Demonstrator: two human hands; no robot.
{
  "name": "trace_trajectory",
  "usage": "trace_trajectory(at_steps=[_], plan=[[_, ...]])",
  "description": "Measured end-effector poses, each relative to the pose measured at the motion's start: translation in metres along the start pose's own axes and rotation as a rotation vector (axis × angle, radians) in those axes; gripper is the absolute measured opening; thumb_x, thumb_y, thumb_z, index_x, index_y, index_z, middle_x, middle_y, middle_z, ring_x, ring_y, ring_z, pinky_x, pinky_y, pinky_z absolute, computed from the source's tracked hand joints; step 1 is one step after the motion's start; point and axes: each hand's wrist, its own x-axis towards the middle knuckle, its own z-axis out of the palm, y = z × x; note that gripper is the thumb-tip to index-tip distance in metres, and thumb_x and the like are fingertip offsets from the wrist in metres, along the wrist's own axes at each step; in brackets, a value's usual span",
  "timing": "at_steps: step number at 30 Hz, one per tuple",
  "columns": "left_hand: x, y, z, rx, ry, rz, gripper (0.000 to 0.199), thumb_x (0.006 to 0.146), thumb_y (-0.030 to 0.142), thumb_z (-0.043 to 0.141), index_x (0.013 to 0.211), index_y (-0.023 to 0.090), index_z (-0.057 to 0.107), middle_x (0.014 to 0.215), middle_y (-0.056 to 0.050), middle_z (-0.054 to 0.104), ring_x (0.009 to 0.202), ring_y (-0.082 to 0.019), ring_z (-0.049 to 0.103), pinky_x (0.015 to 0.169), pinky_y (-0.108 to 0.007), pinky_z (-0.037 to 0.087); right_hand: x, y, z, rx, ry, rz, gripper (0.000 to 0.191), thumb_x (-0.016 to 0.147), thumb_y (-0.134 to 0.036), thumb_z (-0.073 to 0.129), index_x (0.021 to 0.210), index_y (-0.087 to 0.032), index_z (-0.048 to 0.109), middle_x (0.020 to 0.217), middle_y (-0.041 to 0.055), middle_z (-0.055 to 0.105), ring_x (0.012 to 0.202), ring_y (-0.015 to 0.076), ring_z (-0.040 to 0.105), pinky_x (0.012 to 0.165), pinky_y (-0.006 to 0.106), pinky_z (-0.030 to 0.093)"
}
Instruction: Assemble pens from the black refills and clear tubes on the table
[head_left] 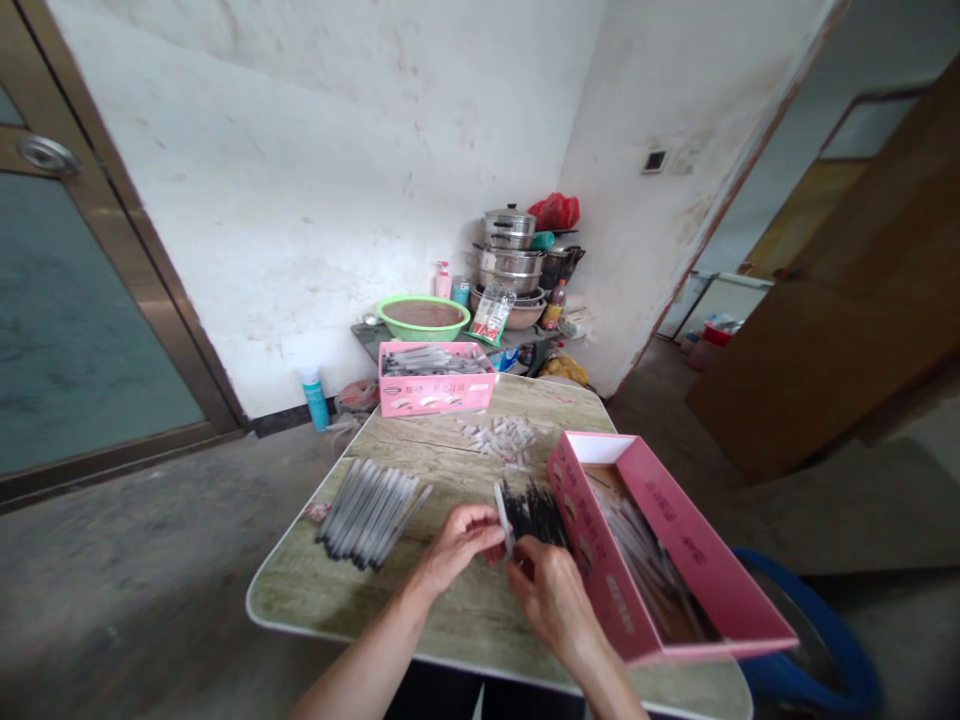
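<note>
Both bare hands meet at a pale barrel (501,502) beside the long pink box (604,555) on a wood-patterned table (450,625).
The left hand (457,543) pinches the barrel in a narrow grip; the right hand (553,588) curls close around its lower end, perhaps to steady it, though whether it grips anything cannot be told. Thin black pieces (546,515) lie just left of the long box, seemingly within easy reach. Farther left of it, dark-ended pens (369,512) lie side by side, apparently for order.
</note>
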Motion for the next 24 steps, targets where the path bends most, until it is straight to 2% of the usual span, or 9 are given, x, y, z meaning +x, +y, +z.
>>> trace_trajectory(at_steps=[2, 5, 7, 8, 12, 15, 18, 22, 24], plan=[[0.000, -0.004, -0.004, -0.038, 0.066, -0.005, 0.027, 0.074, 0.038, 0.069, 0.079, 0.012, 0.068, 0.065, -0.006, 0.066, 0.054, -0.015, 0.060, 0.049, -0.023, 0.046, 0.004, 0.005, 0.009, 0.053, 0.000, -0.011, 0.021, 0.087, -0.021, 0.047, 0.072, -0.018, 0.062, 0.060, 0.0004, 0.063, 0.053, 0.0125, 0.056, 0.050, 0.021, 0.030], [0.002, -0.009, -0.012, -0.187, 0.345, 0.025, 0.027, 0.071, 0.038, 0.072, 0.077, 0.013, 0.062, 0.063, -0.004, 0.065, 0.050, -0.013, 0.059, 0.044, -0.021, 0.044, 0.004, 0.014, 0.014, -0.031, 0.074, 0.084, 0.028, 0.093, -0.026, 0.042, 0.078, -0.017, 0.064, 0.064, 0.0039, 0.067, 0.058, 0.0151, 0.063, 0.052, 0.021, 0.032], [0.004, -0.009, -0.017, -0.288, 0.520, 0.049, 0.029, 0.069, 0.038, 0.073, 0.076, 0.015, 0.058, 0.062, -0.002, 0.065, 0.049, -0.012, 0.059, 0.042, -0.020, 0.044, 0.002, 0.019, 0.020, -0.169, 0.072, 0.162, 0.024, 0.092, -0.024, 0.045, 0.078, -0.018, 0.064, 0.066, 0.0058, 0.070, 0.062, 0.0174, 0.067, 0.052, 0.022, 0.032], [0.005, -0.009, -0.019, -0.324, 0.570, 0.053, 0.030, 0.068, 0.037, 0.074, 0.077, 0.015, 0.057, 0.062, -0.002, 0.065, 0.048, -0.012, 0.059, 0.042, -0.020, 0.043, 0.001, 0.020, 0.025, -0.234, 0.050, 0.179, 0.021, 0.090, -0.023, 0.048, 0.078, -0.018, 0.064, 0.067, 0.0063, 0.071, 0.064, 0.0184, 0.068, 0.052, 0.022, 0.032], [0.005, -0.006, -0.020, -0.362, 0.606, 0.043, 0.033, 0.066, 0.036, 0.076, 0.080, 0.014, 0.056, 0.060, -0.001, 0.064, 0.047, -0.011, 0.058, 0.041, -0.019, 0.042, -0.001, 0.019, 0.045, -0.419, -0.011, 0.169, 0.014, 0.086, -0.024, 0.055, 0.080, -0.018, 0.065, 0.069, 0.0084, 0.072, 0.064, 0.0215, 0.070, 0.050, 0.023, 0.031], [0.005, -0.007, -0.019, -0.375, 0.609, 0.039, 0.032, 0.066, 0.036, 0.076, 0.080, 0.014, 0.056, 0.059, 0.000, 0.064, 0.046, -0.011, 0.058, 0.041, -0.019, 0.042, 0.000, 0.017, 0.050, -0.447, -0.005, 0.195, 0.017, 0.087, -0.019, 0.051, 0.077, -0.017, 0.065, 0.067, 0.0095, 0.072, 0.061, 0.0213, 0.070, 0.049, 0.023, 0.032], [0.006, -0.009, -0.021, -0.408, 0.624, 0.028, 0.033, 0.065, 0.036, 0.076, 0.081, 0.014, 0.057, 0.060, -0.001, 0.065, 0.047, -0.011, 0.058, 0.043, -0.019, 0.043, -0.003, 0.018, 0.041, -0.325, 0.081, 0.200, 0.024, 0.090, -0.022, 0.046, 0.074, -0.017, 0.063, 0.061, 0.0080, 0.069, 0.056, 0.0191, 0.067, 0.049, 0.022, 0.034], [0.006, -0.010, -0.025, -0.448, 0.649, 0.046, 0.033, 0.065, 0.036, 0.076, 0.082, 0.013, 0.058, 0.060, -0.001, 0.065, 0.049, -0.011, 0.059, 0.044, -0.019, 0.043, -0.019, 0.016, 0.020, -0.043, 0.170, 0.065, 0.029, 0.091, -0.034, 0.045, 0.076, -0.018, 0.063, 0.061, 0.0041, 0.066, 0.054, 0.0159, 0.061, 0.053, 0.021, 0.040], [0.007, -0.011, -0.025, -0.470, 0.674, 0.057, 0.033, 0.064, 0.035, 0.077, 0.082, 0.013, 0.058, 0.060, 0.000, 0.065, 0.050, -0.011, 0.060, 0.045, -0.019, 0.043, -0.027, 0.013, 0.012, 0.001, 0.172, 0.037, 0.033, 0.091, -0.039, 0.045, 0.071, -0.019, 0.061, 0.058, 0.0026, 0.063, 0.052, 0.0153, 0.058, 0.052, 0.021, 0.040]])
